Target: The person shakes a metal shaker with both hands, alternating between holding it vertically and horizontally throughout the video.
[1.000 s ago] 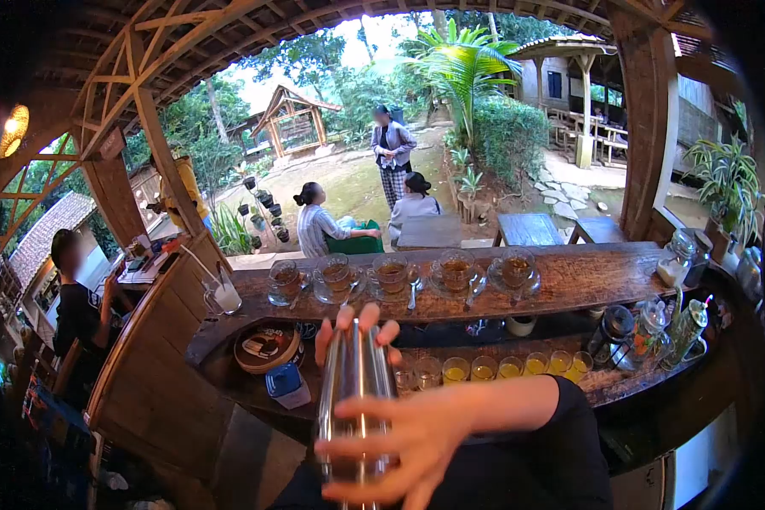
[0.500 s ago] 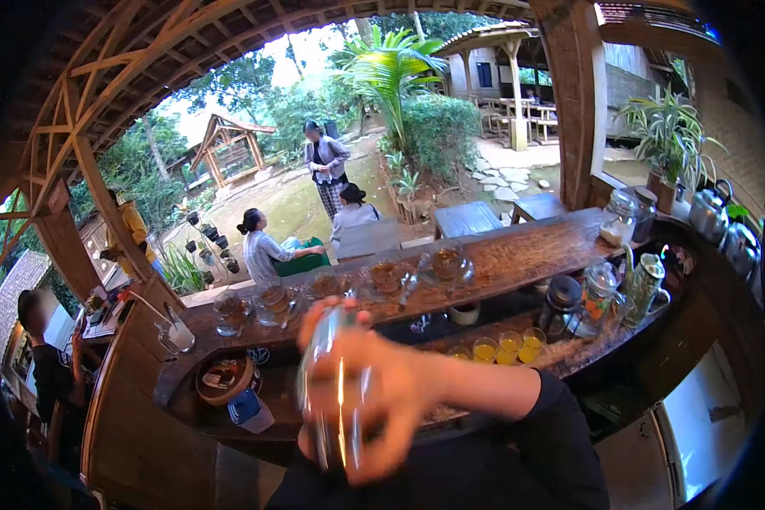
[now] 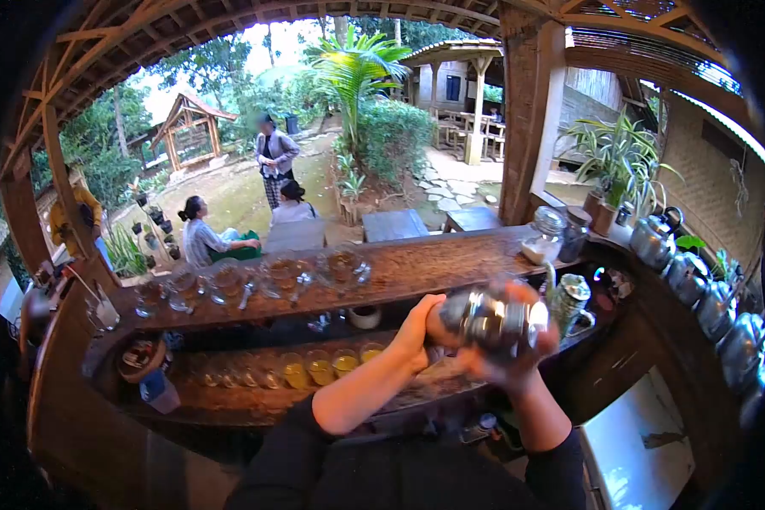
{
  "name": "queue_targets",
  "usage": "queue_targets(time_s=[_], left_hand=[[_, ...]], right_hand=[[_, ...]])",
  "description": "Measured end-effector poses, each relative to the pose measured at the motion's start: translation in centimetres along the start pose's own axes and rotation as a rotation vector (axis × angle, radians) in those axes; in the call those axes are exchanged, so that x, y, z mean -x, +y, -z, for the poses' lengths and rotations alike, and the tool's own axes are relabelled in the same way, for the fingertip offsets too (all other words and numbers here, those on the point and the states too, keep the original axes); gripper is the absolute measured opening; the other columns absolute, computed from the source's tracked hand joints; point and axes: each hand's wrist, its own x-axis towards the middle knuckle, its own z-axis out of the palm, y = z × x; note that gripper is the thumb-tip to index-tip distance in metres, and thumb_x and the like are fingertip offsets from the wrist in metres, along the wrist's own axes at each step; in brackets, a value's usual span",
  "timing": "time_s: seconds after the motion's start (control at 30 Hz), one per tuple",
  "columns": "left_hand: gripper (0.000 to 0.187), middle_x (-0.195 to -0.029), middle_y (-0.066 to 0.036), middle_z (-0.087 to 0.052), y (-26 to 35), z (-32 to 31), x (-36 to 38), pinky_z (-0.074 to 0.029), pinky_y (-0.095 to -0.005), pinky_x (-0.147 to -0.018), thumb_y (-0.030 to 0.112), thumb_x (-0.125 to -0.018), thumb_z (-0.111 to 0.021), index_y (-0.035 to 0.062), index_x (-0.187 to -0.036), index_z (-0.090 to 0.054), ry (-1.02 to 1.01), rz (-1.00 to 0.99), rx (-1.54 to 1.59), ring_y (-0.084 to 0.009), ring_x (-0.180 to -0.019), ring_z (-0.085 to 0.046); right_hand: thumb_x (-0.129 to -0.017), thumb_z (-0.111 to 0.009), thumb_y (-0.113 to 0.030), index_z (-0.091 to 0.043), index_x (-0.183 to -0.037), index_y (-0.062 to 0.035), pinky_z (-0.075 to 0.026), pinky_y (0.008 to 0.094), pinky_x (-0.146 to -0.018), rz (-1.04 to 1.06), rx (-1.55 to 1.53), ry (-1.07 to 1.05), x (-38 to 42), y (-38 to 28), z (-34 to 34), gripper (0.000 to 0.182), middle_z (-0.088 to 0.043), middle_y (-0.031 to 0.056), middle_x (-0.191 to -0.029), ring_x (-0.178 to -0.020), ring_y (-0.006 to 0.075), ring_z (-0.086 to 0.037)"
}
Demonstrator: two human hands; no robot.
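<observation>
A shiny metal cocktail shaker (image 3: pixel 493 325) is held up above the counter in front of me, lying nearly on its side and smeared by motion. My left hand (image 3: pixel 418 333) is closed around its left end. Around the right end wraps my right hand (image 3: pixel 529 361), its fingers blurred over the metal. Below and left of the shaker, several glasses of yellow drink (image 3: pixel 320 369) stand in a row on the lower wooden counter (image 3: pixel 229 404). Smaller clear glasses (image 3: pixel 246 376) continue that row leftward.
Glass cups (image 3: pixel 282 274) with saucers and spoons line the raised wooden ledge (image 3: pixel 450 259). Glass jars (image 3: pixel 542 235), a green patterned pitcher (image 3: pixel 571 297) and metal kettles (image 3: pixel 654 240) stand rightward. A round container (image 3: pixel 141 360) sits at left. People sit and stand outside beyond the ledge.
The shaker has gone from upright and close to me at centre to nearly horizontal, farther right. Both arms now reach out to it. My view has turned rightward.
</observation>
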Motion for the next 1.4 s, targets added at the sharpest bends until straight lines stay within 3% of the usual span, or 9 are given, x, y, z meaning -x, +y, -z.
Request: queue_targets(time_s=[0.23,0.33,0.4,0.6,0.73,1.07,1.17,1.3,1.4], left_hand=[[0.036,-0.098,-0.009,-0.053,-2.8,-11.6,-2.7,-0.042,-0.0327,-0.084,0.037,-0.083,-0.047,0.0063,-0.101,-0.047,-0.743,-0.428,-0.327,-0.0191,-0.092,-0.053],[0.036,-0.094,-0.008,-0.058,-6.6,-12.2,-8.6,-0.045,-0.0327,-0.075,0.038,-0.080,-0.052,0.0082,-0.100,-0.052,-0.432,-0.097,-0.144,-0.0164,-0.085,-0.056],[0.035,-0.092,-0.006,-0.061,-7.2,-12.8,-9.7,-0.047,-0.0341,-0.068,0.038,-0.080,-0.052,0.0093,-0.101,-0.055,-0.174,0.219,-0.031,-0.0169,-0.079,-0.059],[0.032,-0.095,-0.006,-0.055,-4.5,-17.4,-5.8,-0.039,-0.0275,-0.081,0.033,-0.080,-0.052,0.0078,-0.099,-0.053,-0.679,-0.285,-0.383,-0.0140,-0.088,-0.051],[0.033,-0.090,-0.006,-0.058,-6.5,-16.8,-8.2,-0.044,-0.0289,-0.076,0.035,-0.078,-0.053,0.0067,-0.096,-0.054,-0.472,-0.108,-0.143,-0.0147,-0.082,-0.055],[0.034,-0.093,-0.009,-0.054,-4.0,-16.8,-6.4,-0.040,-0.0307,-0.081,0.035,-0.077,-0.053,0.0066,-0.095,-0.052,-0.678,-0.415,-0.367,-0.0166,-0.088,-0.052],[0.032,-0.091,-0.008,-0.055,-5.3,-16.2,-8.6,-0.044,-0.0305,-0.075,0.034,-0.076,-0.056,0.0074,-0.092,-0.053,-0.371,-0.196,-0.198,-0.0168,-0.084,-0.054],[0.029,-0.087,-0.004,-0.057,-4.5,-16.6,-8.8,-0.046,-0.0304,-0.065,0.035,-0.079,-0.056,0.0104,-0.093,-0.054,-0.271,0.193,-0.070,-0.0151,-0.075,-0.055],[0.030,-0.092,-0.003,-0.052,-2.7,-18.6,-5.7,-0.040,-0.0269,-0.075,0.035,-0.080,-0.054,0.0119,-0.099,-0.051,-0.579,-0.136,-0.342,-0.0117,-0.084,-0.050]], right_hand=[[-0.076,-0.062,-0.030,-0.055,-0.096,-0.0089,-0.047,0.0418,-0.080,0.343,-0.677,0.429,0.7,-4.3,8.1,0.029,-0.049,0.0074,-0.105,-0.093,0.0270,-0.053],[-0.070,-0.067,-0.044,-0.051,-0.102,-0.0089,-0.045,0.0415,-0.081,-0.058,0.478,-0.030,-2.6,-4.1,14.7,0.050,-0.047,0.0125,-0.110,-0.095,0.0310,-0.051],[-0.066,-0.069,-0.052,-0.038,-0.118,-0.0016,-0.045,0.0365,-0.083,0.093,0.129,0.533,-3.2,3.2,12.6,0.078,-0.044,0.0187,-0.117,-0.099,0.0281,-0.051],[-0.072,-0.054,-0.063,-0.029,-0.129,-0.0108,-0.042,0.0496,-0.090,0.104,-0.830,0.058,2.3,0.3,16.9,0.081,-0.036,0.0117,-0.129,-0.115,0.0376,-0.040],[-0.067,-0.059,-0.063,-0.025,-0.129,-0.0127,-0.044,0.0411,-0.085,0.067,0.629,0.062,-0.6,-1.4,17.9,0.087,-0.040,0.0174,-0.122,-0.106,0.0294,-0.047],[-0.048,-0.084,-0.008,-0.040,-0.117,-0.0381,-0.037,0.0518,-0.098,0.314,-0.432,0.055,-0.4,-1.3,15.6,0.087,-0.028,0.0046,-0.124,-0.118,0.0356,-0.033],[-0.058,-0.079,-0.040,-0.038,-0.123,-0.0207,-0.045,0.0414,-0.086,-0.041,0.518,0.091,-2.2,-2.0,17.1,0.080,-0.041,0.0145,-0.116,-0.102,0.0356,-0.046],[-0.053,-0.081,-0.041,-0.015,-0.131,-0.0182,-0.045,0.0441,-0.089,0.029,-0.069,0.599,-4.1,2.4,15.2,0.105,-0.037,0.0222,-0.123,-0.110,0.0330,-0.045],[-0.064,-0.074,-0.043,-0.013,-0.136,-0.0193,-0.045,0.0424,-0.086,0.101,-0.070,0.086,-1.6,1.4,19.3,0.097,-0.026,0.0188,-0.135,-0.112,0.0326,-0.044]])
